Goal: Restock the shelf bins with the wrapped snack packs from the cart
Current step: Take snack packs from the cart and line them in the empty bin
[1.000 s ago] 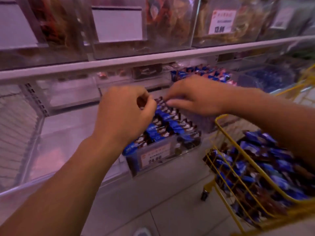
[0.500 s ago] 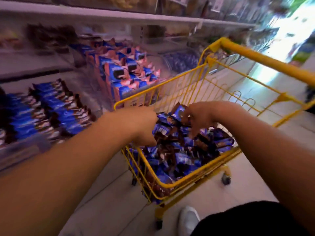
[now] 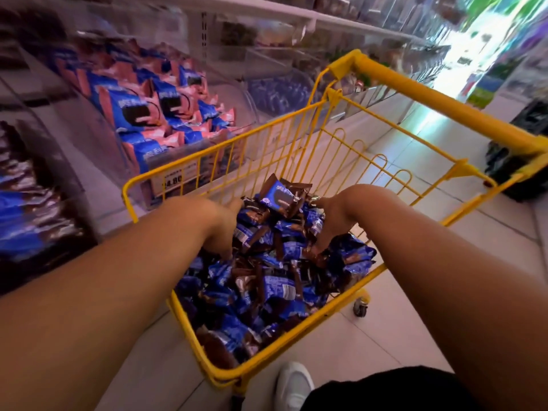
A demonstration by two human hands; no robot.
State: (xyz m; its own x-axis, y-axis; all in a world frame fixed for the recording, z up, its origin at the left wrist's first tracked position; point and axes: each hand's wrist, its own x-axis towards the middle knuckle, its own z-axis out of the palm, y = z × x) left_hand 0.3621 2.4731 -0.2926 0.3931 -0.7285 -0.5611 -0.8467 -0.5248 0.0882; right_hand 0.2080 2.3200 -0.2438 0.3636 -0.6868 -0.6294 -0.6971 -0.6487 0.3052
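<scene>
A yellow wire cart (image 3: 219, 147) holds a heap of blue-and-brown wrapped snack packs (image 3: 267, 292). My left hand (image 3: 221, 226) and my right hand (image 3: 332, 223) are both down in the heap, facing each other, with a mound of packs pressed between them. Their fingers point down into the packs and the fingertips are hidden. One pack (image 3: 280, 197) sits tilted on top of the mound between the hands. The shelf bin with the same blue-brown packs (image 3: 26, 209) is at the far left, blurred.
A clear bin of pink-and-blue packs (image 3: 154, 114) with a price label (image 3: 172, 182) stands just behind the cart. The cart handle (image 3: 430, 93) is at the far side. A dark bag (image 3: 519, 161) lies on the floor at the right. My white shoe (image 3: 293, 384) is by the cart's near corner.
I turned from the shelf bin to the cart. Both hands went from the bin into the cart's heap and now sit deeper, on either side of a mound of packs.
</scene>
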